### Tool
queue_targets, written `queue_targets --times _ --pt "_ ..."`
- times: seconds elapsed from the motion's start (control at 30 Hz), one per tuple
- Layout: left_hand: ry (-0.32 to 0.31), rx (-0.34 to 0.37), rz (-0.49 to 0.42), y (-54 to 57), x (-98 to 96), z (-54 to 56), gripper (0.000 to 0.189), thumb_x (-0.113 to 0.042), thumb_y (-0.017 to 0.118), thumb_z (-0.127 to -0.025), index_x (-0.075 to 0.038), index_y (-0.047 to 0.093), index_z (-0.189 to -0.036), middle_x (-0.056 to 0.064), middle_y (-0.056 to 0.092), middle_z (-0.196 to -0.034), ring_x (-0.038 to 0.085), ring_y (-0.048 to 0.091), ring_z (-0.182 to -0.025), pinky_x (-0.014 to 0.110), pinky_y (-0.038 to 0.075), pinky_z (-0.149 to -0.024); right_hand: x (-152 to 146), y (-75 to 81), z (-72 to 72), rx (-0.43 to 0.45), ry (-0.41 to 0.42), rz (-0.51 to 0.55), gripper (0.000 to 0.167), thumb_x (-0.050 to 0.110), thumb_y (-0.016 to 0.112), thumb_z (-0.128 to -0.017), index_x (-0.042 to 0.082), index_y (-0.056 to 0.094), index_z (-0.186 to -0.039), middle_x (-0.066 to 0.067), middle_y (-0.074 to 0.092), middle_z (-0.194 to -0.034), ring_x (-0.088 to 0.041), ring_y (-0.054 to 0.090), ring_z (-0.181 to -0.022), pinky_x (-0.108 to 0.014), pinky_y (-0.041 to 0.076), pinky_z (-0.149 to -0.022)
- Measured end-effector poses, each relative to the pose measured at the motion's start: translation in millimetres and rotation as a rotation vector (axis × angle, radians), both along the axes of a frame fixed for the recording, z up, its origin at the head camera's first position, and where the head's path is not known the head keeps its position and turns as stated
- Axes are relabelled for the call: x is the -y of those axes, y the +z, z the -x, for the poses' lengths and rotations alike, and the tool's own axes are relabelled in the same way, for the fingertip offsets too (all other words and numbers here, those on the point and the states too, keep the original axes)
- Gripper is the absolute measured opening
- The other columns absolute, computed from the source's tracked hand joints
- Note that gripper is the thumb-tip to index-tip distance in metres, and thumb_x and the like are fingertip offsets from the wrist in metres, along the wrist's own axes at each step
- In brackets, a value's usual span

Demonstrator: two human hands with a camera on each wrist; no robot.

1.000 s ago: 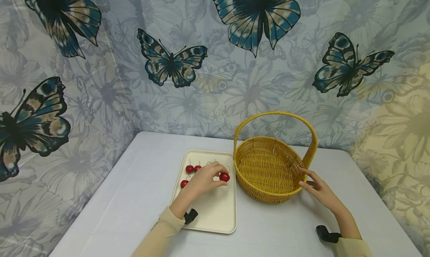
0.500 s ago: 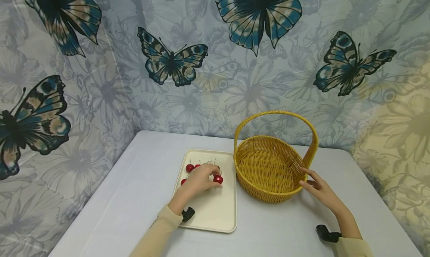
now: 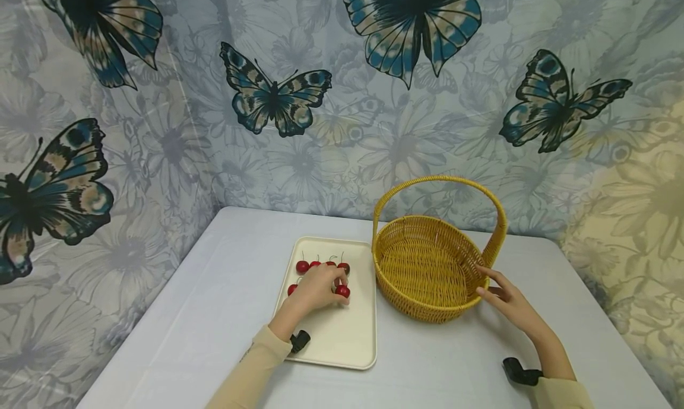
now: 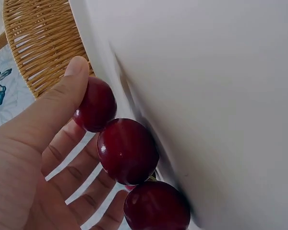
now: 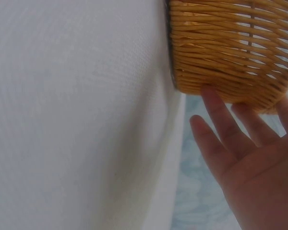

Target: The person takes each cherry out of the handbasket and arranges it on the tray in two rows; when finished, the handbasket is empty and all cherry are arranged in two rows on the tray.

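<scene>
My left hand (image 3: 315,289) pinches a red cherry (image 3: 342,292) between thumb and fingers, low over the cream tray (image 3: 342,343). In the left wrist view the thumb lies along this cherry (image 4: 97,105), and two more cherries (image 4: 127,151) line up beside it. A back row of several stemmed cherries (image 3: 302,267) sits on the tray; another cherry (image 3: 292,289) shows left of the hand, which hides part of the tray. My right hand (image 3: 507,302) rests at the right rim of the yellow wicker basket (image 3: 422,308), its fingers (image 5: 225,120) mostly straight against the woven side.
The basket has a tall arched handle (image 3: 440,178) and stands right beside the tray, with bare weave showing inside. A white cloth covers the table (image 3: 214,302). Behind it hangs a curtain (image 3: 299,165) printed with butterflies and flowers.
My left hand has moved left and slightly toward me with the cherry, lowering it close to the tray beside the other cherries. The right hand and basket have stayed put.
</scene>
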State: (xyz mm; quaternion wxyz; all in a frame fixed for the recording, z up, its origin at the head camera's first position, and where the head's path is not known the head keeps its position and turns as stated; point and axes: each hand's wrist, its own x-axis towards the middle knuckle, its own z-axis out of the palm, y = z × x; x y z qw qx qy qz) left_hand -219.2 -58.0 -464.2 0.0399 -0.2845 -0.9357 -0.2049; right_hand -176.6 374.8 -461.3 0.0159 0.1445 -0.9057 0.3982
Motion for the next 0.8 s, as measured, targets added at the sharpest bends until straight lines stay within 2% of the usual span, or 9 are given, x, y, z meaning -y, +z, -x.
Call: queue_targets --times 0.17,0.2,0.23,0.33,0.4,0.43,0.47,0.57,0.8 --pt "0.003 -0.005 0.015 -0.6 0.8 -0.9 0.038 -0.042 0.084 -0.061 -0.021 0.066 -0.087 -0.008 0.060 -0.074 0.004 0.051 -0.067 0.023 0.042 -0.065 0.0 -1.7 -0.2 -0.013 -0.002 -0.006 0.053 0.019 0.050 -0.097 0.007 0.029 -0.144 -0.025 0.028 -0.144 0.018 0.038 -0.100 -0.019 0.047 -0.079" --pt "0.005 -0.006 0.023 -0.1 0.7 -1.6 0.038 -0.042 0.084 -0.061 -0.021 0.066 -0.086 -0.007 0.060 -0.074 0.005 0.051 -0.068 0.023 0.041 -0.065 -0.3 -2.5 -0.4 -0.019 -0.001 -0.004 0.053 0.018 0.050 -0.097 0.007 0.029 -0.144 -0.019 0.029 -0.145 0.018 0.039 -0.101 -0.018 0.046 -0.079" --pt "0.007 -0.008 0.032 0.1 0.3 -2.2 0.038 -0.043 0.084 -0.061 -0.021 0.065 -0.086 -0.007 0.061 -0.074 0.005 0.051 -0.068 0.023 0.041 -0.065 -0.8 -3.2 -0.8 -0.025 -0.002 -0.005 0.053 0.018 0.050 -0.097 0.007 0.030 -0.144 -0.013 0.030 -0.145 0.016 0.040 -0.102 -0.017 0.046 -0.079" --pt "0.013 -0.012 0.055 2.1 -1.4 -3.8 0.039 -0.044 0.083 -0.061 -0.020 0.065 -0.086 -0.005 0.060 -0.073 0.007 0.049 -0.069 0.025 0.039 -0.063 -1.4 -4.8 -1.9 -0.045 -0.007 -0.014 0.052 0.017 0.050 -0.097 0.008 0.030 -0.144 -0.005 0.032 -0.144 -0.003 0.051 -0.109 -0.014 0.044 -0.080" --pt "0.018 -0.011 0.068 2.9 -2.5 -4.4 0.040 -0.045 0.083 -0.061 -0.019 0.065 -0.086 -0.004 0.060 -0.073 0.008 0.048 -0.070 0.025 0.038 -0.062 -2.0 -5.4 -2.1 -0.047 -0.013 -0.021 0.052 0.018 0.050 -0.097 0.009 0.031 -0.144 -0.001 0.032 -0.142 -0.007 0.051 -0.111 -0.013 0.043 -0.081" --pt "0.018 -0.012 0.069 3.1 -2.8 -4.5 0.041 -0.045 0.083 -0.061 -0.019 0.065 -0.086 -0.004 0.060 -0.072 0.008 0.048 -0.069 0.025 0.038 -0.062 -1.8 -5.3 -2.1 -0.047 -0.016 -0.025 0.052 0.018 0.050 -0.097 0.009 0.031 -0.144 -0.006 0.033 -0.143 -0.007 0.051 -0.111 -0.013 0.043 -0.081" --pt "0.019 -0.011 0.069 3.5 -2.8 -4.5 0.041 -0.045 0.083 -0.061 -0.019 0.064 -0.086 -0.003 0.060 -0.073 0.008 0.047 -0.069 0.025 0.038 -0.062 -1.5 -5.1 -2.0 -0.046 -0.017 -0.026 0.051 0.018 0.050 -0.097 0.009 0.031 -0.144 -0.009 0.033 -0.143 -0.005 0.050 -0.110 -0.013 0.043 -0.081" --pt "0.024 -0.006 0.071 3.2 -2.3 -4.2 0.042 -0.046 0.083 -0.060 -0.019 0.064 -0.087 -0.003 0.061 -0.073 0.007 0.048 -0.068 0.026 0.038 -0.063 -1.0 -4.4 -1.6 -0.040 -0.017 -0.022 0.051 0.019 0.050 -0.096 0.010 0.032 -0.144 -0.014 0.033 -0.142 0.014 0.040 -0.105 -0.014 0.044 -0.080" --pt "0.014 0.008 0.054 4.1 0.0 -1.9 0.042 -0.044 0.082 -0.063 -0.018 0.065 -0.092 -0.004 0.062 -0.078 0.007 0.052 -0.071 0.029 0.042 -0.071 0.4 -2.3 -1.0 -0.042 -0.003 -0.019 0.052 0.018 0.050 -0.097 0.008 0.030 -0.144 -0.023 0.031 -0.142 0.019 0.038 -0.101 -0.016 0.046 -0.079"
